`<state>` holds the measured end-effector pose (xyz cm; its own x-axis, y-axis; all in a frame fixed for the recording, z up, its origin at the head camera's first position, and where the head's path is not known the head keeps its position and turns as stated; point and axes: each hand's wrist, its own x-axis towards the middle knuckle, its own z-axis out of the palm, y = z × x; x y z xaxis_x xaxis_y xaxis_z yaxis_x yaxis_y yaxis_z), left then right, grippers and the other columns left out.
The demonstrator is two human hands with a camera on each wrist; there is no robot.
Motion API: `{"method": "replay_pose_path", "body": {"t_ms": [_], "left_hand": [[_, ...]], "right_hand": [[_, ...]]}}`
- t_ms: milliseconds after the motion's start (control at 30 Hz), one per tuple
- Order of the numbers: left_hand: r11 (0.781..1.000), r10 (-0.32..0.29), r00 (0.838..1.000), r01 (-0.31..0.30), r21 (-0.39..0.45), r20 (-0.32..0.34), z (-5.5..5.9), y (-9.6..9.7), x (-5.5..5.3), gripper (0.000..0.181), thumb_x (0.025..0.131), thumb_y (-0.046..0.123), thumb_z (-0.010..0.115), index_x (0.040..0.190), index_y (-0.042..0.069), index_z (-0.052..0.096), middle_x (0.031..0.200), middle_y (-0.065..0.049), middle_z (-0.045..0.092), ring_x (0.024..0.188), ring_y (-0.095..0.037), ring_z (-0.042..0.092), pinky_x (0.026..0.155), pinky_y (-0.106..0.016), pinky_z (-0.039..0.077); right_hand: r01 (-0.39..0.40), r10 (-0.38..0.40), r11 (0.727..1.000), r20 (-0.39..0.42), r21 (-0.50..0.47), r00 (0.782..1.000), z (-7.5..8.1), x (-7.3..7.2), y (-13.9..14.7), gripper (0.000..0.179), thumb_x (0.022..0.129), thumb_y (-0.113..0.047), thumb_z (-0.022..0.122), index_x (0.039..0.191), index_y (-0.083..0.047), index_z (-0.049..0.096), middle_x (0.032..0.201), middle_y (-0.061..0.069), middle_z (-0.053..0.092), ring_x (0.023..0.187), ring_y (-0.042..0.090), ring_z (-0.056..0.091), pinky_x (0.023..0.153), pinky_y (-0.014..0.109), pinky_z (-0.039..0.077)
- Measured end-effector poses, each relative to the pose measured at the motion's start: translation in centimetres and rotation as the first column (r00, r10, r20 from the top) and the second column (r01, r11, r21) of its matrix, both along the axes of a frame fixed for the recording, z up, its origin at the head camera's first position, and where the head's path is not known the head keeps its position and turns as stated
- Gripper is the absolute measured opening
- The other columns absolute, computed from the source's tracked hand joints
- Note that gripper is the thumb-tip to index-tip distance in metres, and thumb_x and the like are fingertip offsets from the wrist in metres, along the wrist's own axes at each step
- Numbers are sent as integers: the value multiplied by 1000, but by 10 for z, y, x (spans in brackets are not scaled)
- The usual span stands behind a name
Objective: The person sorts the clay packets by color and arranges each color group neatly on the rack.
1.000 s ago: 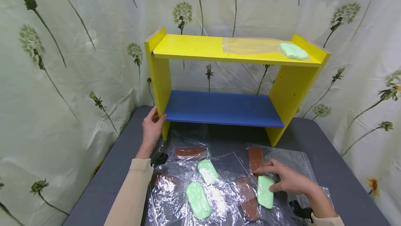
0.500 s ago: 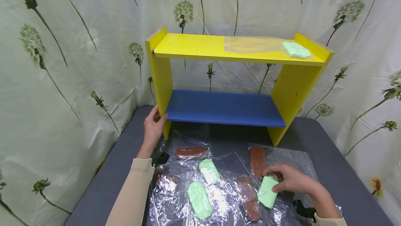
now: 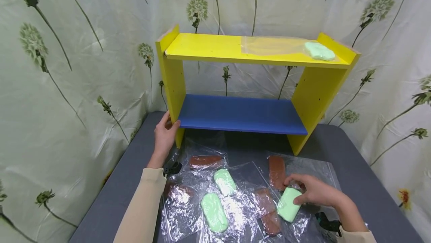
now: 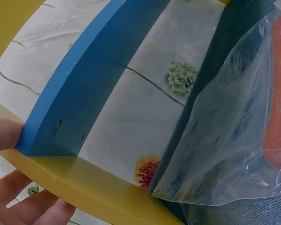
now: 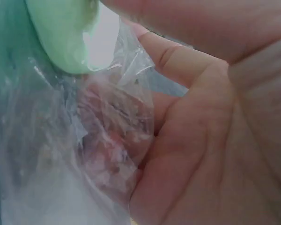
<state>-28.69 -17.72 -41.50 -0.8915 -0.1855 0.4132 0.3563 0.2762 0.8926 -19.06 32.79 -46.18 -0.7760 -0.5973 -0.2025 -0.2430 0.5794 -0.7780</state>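
Note:
In the head view my left hand (image 3: 164,136) grips the left side panel (image 3: 169,82) of a yellow shelf unit. Its thumb lies by the front corner of the blue shelf (image 3: 240,115); the left wrist view shows the other fingers (image 4: 30,201) on the panel's outer side. My right hand (image 3: 318,191) pinches a pale green soap-like bar (image 3: 288,205) in a clear plastic bag, thumb on the near side. Close up in the right wrist view, the bag (image 5: 114,136) bunches against the palm. The far fingertips are partly hidden.
Two more green bars (image 3: 214,213) and several brown bars (image 3: 277,172) in clear bags lie on the dark table (image 3: 111,194). Another green bar (image 3: 319,51) rests in a bag on the yellow top shelf (image 3: 208,46). A flowered curtain (image 3: 101,48) hangs behind.
My right hand has moved slightly right, and the green bar in it has turned so its far end leans right. The left hand keeps its grip on the shelf unit.

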Motion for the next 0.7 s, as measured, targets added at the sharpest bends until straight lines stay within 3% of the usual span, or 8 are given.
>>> {"method": "replay_pose_path", "body": {"t_ms": [200, 333, 500, 700], "left_hand": [[1000, -5, 1000, 4, 6, 8, 1, 1, -1, 55, 99, 7, 64, 151, 13, 47, 131, -25, 57, 119, -42, 59, 97, -58, 48], [1000, -2, 1000, 2, 7, 11, 1, 2, 0, 55, 100, 7, 63, 151, 13, 46, 132, -25, 56, 120, -43, 58, 97, -59, 47], [1000, -1, 1000, 1, 9, 19, 0, 1, 0, 55, 100, 7, 63, 152, 13, 46, 132, -25, 55, 121, -42, 58, 98, -58, 47], [1000, -12, 1000, 11, 5, 11, 1, 2, 0, 55, 100, 8, 62, 152, 12, 45, 133, -27, 54, 122, -45, 56, 98, -61, 46]], "right_hand": [[8, -8, 1000, 9, -7, 1000, 9, 1, 2, 46, 85, -14, 81, 126, -4, 63, 114, 11, 65, 82, 17, 60, 67, 31, 52], [50, -50, 998, -2, 24, 999, 22, 2, 1, 38, 85, -15, 81, 119, -6, 66, 102, 8, 66, 79, 19, 60, 64, 32, 52], [82, -70, 989, -105, 121, 992, 44, 2, 0, 29, 83, -24, 83, 105, -15, 66, 97, 0, 65, 85, 18, 59, 65, 31, 50], [141, -96, 976, -255, 164, 962, 70, 6, -1, 30, 83, -27, 84, 107, -23, 65, 100, -6, 66, 90, 16, 61, 68, 30, 51]]}}
